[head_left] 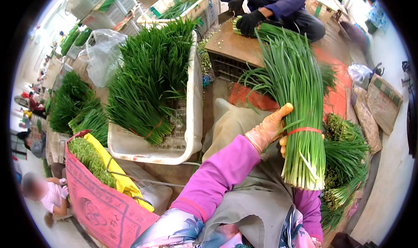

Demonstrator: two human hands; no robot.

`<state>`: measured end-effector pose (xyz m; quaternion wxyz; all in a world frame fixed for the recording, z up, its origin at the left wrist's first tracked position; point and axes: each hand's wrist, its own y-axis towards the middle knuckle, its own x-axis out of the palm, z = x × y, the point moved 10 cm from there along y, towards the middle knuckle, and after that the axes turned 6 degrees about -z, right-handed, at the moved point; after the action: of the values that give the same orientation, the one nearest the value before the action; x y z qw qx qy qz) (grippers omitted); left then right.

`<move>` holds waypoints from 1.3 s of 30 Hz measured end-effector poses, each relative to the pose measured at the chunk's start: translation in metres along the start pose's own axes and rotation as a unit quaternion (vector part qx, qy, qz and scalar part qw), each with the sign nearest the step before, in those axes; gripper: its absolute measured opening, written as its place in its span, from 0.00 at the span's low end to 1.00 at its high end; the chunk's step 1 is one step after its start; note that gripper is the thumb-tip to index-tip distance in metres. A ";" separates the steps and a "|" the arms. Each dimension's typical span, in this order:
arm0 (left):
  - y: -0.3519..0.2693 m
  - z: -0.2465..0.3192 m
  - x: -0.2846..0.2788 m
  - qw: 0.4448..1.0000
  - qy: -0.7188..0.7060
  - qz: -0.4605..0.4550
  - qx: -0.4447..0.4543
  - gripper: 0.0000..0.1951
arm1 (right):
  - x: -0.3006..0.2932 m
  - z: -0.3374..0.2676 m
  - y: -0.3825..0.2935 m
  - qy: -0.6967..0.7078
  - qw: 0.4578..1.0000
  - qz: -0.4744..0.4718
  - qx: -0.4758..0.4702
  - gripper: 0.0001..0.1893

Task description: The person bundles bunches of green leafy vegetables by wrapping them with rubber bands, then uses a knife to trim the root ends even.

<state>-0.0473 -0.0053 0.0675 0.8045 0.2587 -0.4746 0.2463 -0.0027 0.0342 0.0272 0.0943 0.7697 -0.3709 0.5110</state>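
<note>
My left hand (269, 127), in an orange glove, grips the left side of a bundle of garlic chives (302, 117), thumb up against the green leaves. A red band (304, 130) circles the bundle. Its pale cut ends point toward me and the leaves point away. My right hand (283, 146) supports the bundle from beneath; mostly hidden, it shows only gloved fingertips at the edges. One pale, bent stalk lies loose across the stems. To the left, a white plastic crate (194, 124) holds several banded chive bundles (150, 81).
Opposite, a co-worker's black-gloved hand (249, 22) presses a bundle on a wooden board (228, 45). More bundles (346, 156) lie at my right. A pink sack (101, 199) with green stalks stands at left, near a wire handle (127, 176). A plastic bag (104, 57) lies beyond.
</note>
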 end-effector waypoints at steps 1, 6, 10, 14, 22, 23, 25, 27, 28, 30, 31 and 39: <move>0.001 -0.002 -0.002 1.000 -0.004 0.009 -0.006 0.39 | 0.005 -0.004 -0.002 -0.050 0.998 0.027 -0.008 0.62; 0.012 -0.017 -0.007 1.000 -0.022 0.007 -0.014 0.40 | 0.013 -0.013 -0.007 0.017 0.999 -0.033 -0.016 0.58; 0.023 -0.021 -0.008 0.996 -0.045 0.068 -0.021 0.39 | -0.006 -0.013 -0.008 0.050 0.997 -0.057 0.009 0.58; 0.031 -0.028 -0.032 0.993 0.013 0.114 -0.039 0.38 | -0.018 -0.021 -0.010 0.096 0.992 -0.077 0.000 0.57; 0.052 -0.020 -0.036 0.993 -0.026 0.115 -0.006 0.26 | -0.038 -0.021 -0.014 0.196 0.974 -0.117 -0.005 0.55; 0.053 -0.020 -0.037 0.992 -0.029 0.120 -0.007 0.26 | -0.039 -0.021 -0.015 0.206 0.971 -0.121 -0.006 0.55; 0.055 -0.019 -0.035 0.993 -0.031 0.118 0.006 0.25 | -0.044 -0.018 -0.016 0.227 0.965 -0.127 -0.007 0.54; 0.055 -0.014 -0.034 0.992 -0.005 0.125 0.013 0.26 | -0.048 -0.015 -0.017 0.247 0.960 -0.132 -0.010 0.54; 0.054 -0.014 -0.033 0.991 -0.012 0.132 0.005 0.26 | -0.050 -0.013 -0.019 0.253 0.958 -0.134 -0.012 0.53; 0.054 -0.014 -0.037 0.991 -0.013 0.135 0.009 0.25 | -0.056 -0.009 -0.020 0.270 0.953 -0.136 -0.015 0.53; 0.056 -0.012 -0.036 0.991 -0.011 0.132 0.014 0.25 | -0.058 -0.009 -0.023 0.277 0.951 -0.136 -0.018 0.53; 0.048 -0.016 -0.044 0.984 -0.004 0.171 -0.058 0.31 | -0.066 0.000 -0.024 0.327 0.933 -0.148 -0.012 0.51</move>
<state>-0.0870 0.0340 0.0302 0.7621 0.1275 -0.5286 0.3514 -0.0002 0.0824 -0.0241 0.2943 0.6052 -0.2079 0.7098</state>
